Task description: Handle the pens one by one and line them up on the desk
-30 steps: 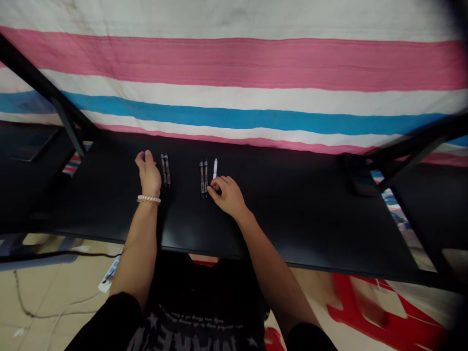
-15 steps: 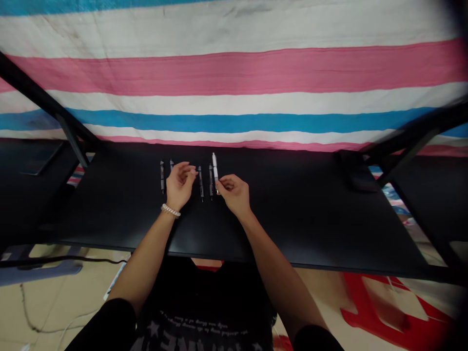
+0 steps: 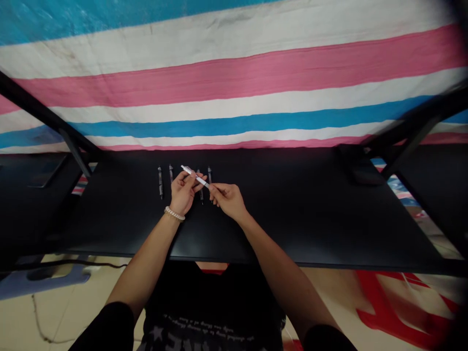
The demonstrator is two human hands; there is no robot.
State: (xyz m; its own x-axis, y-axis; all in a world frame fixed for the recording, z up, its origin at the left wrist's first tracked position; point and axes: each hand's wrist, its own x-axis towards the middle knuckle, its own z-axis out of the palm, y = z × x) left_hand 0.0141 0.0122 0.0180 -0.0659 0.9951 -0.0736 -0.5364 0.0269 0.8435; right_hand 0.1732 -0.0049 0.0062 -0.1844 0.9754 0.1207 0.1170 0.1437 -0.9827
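A white pen (image 3: 201, 181) is held slantwise between both hands above the black table (image 3: 292, 209). My left hand (image 3: 183, 191), with a beaded bracelet on its wrist, is closed on the pen's upper half, thumb on top. My right hand (image 3: 228, 199) pinches the lower end between thumb and fingers. Beneath and around the hands lie several dark pens in a loose row: one at the far left (image 3: 160, 183), another beside the left hand (image 3: 171, 173), and one behind the right fingertips (image 3: 209, 174). A further dark pen (image 3: 201, 195) is partly covered by the white one.
A dark flat object (image 3: 360, 165) lies at the table's right end, near a black metal frame bar (image 3: 409, 146). A striped sheet (image 3: 234, 78) hangs behind the table. Below the right side is a red stool (image 3: 387, 307). A cable (image 3: 73, 262) runs at lower left.
My right hand has lifted the white pen from the right end of the row and tilted it leftward. My left hand, empty before, has closed on it. The camera view has tilted slightly.
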